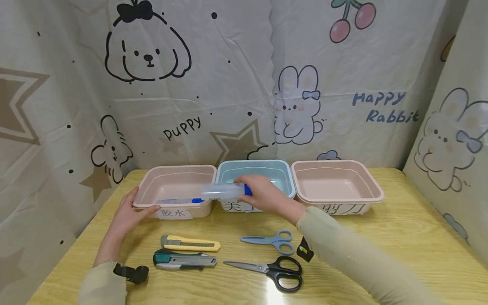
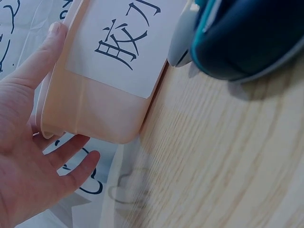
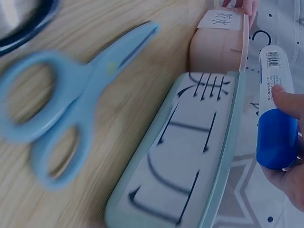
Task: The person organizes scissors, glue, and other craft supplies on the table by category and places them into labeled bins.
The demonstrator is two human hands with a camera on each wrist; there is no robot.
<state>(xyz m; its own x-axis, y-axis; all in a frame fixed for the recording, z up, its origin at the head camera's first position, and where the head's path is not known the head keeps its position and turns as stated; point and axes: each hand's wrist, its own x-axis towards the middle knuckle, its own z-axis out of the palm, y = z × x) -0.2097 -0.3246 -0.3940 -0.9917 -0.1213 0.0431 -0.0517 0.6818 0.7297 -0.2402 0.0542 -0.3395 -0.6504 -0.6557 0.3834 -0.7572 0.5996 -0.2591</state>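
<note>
My right hand [image 1: 263, 194] grips a clear glue bottle [image 1: 221, 191] by its blue-capped end, above the front of the blue bin [image 1: 253, 164]. The bottle lies sideways, its far end reaching over the right side of the left pink bin [image 1: 175, 180]. In the right wrist view, the blue cap [image 3: 277, 140] and a barcode label show. My left hand [image 1: 127, 216] holds the left pink bin at its front left corner, thumb along the rim [image 2: 71, 23] and fingers around the side. Another blue-capped glue bottle [image 1: 177, 201] lies inside that bin.
A second pink bin [image 1: 335, 182] stands at the right of the row; all three bins carry front labels. On the wooden table [image 1: 343, 241] lie a yellow utility knife [image 1: 190, 243], a green-grey utility knife [image 1: 184, 259], blue scissors [image 1: 268, 240] and black-handled scissors [image 1: 270, 270].
</note>
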